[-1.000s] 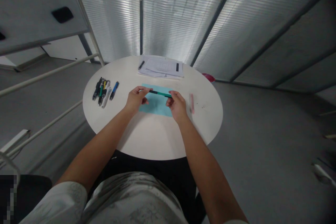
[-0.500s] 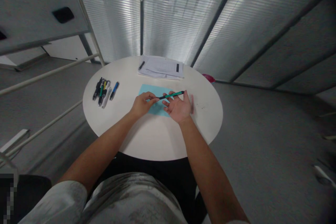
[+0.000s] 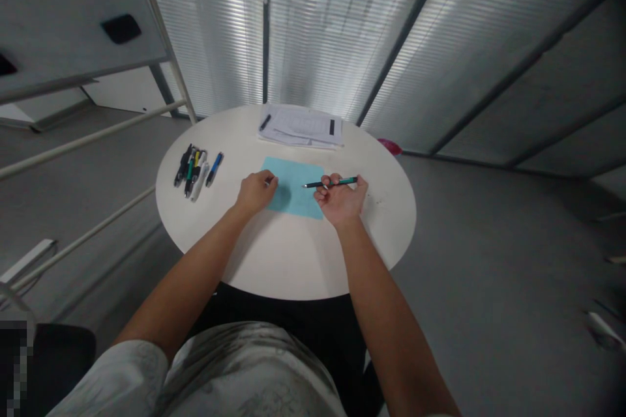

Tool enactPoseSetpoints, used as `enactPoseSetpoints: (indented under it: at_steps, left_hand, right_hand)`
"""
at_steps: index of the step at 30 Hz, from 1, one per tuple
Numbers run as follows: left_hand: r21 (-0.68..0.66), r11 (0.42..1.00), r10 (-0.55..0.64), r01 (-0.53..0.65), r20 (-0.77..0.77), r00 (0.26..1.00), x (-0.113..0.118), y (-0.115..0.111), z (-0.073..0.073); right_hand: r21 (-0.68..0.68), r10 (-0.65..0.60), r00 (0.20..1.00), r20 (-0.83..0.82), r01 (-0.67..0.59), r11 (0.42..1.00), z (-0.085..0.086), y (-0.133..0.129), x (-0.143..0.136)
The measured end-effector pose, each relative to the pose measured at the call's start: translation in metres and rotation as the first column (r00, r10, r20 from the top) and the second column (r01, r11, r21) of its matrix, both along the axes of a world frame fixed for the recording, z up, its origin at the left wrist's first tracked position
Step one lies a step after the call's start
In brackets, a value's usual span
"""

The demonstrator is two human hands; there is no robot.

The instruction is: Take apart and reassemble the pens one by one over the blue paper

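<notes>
My right hand [image 3: 343, 202], palm turned up, grips a green and black pen [image 3: 342, 182] between thumb and fingers. The pen lies nearly level above the right side of a light blue sheet of paper [image 3: 296, 199], its pale tip pointing left. My left hand [image 3: 257, 192] is at the sheet's left edge, apart from the pen, with its fingers curled together. A small dark spot shows between its thumb and finger; whether that is an object or shadow I cannot make out.
The round white table [image 3: 288, 260] carries a bunch of pens [image 3: 190, 171] at left, with a blue pen [image 3: 214, 169] beside it. A stack of printed papers [image 3: 303, 125] lies at the far edge. White rails [image 3: 98, 137] stand on the left.
My left hand has come off the pen and moved left. My right hand has shifted slightly right with the pen, its fingers now closed around it. The pen's pale tip is now exposed.
</notes>
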State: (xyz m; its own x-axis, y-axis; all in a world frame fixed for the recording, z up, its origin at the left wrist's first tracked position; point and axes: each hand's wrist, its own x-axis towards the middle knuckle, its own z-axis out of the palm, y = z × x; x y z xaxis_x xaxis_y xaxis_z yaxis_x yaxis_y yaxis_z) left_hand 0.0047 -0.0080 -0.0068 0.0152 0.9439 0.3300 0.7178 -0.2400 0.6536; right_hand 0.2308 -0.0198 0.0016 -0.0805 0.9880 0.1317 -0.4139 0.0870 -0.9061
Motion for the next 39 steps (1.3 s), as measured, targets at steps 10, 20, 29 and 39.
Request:
enactPoseSetpoints:
  at_steps: [10,20,29,39]
  left_hand:
    - [-0.012,0.999,-0.042,0.043,0.113,0.993,-0.002,0.001,-0.008]
    - [-0.026,0.997,-0.061,0.073,0.309,0.949,-0.002,0.000,-0.009]
    - [-0.001,0.998,-0.064,0.065,0.124,0.990,-0.001,0.001,-0.009]
    - [0.025,0.997,-0.074,0.073,0.050,0.996,-0.002,0.001,-0.009]
  right_hand:
    - [-0.025,-0.051,0.998,-0.045,0.050,0.998,0.007,-0.005,0.000]
    - [-0.066,-0.054,0.996,-0.075,0.049,0.997,0.006,-0.002,0.000]
    - [-0.130,-0.134,0.970,-0.201,0.109,0.985,0.012,0.001,-0.009]
    - [-0.215,-0.093,0.994,0.064,0.105,0.971,0.000,0.005,-0.018]
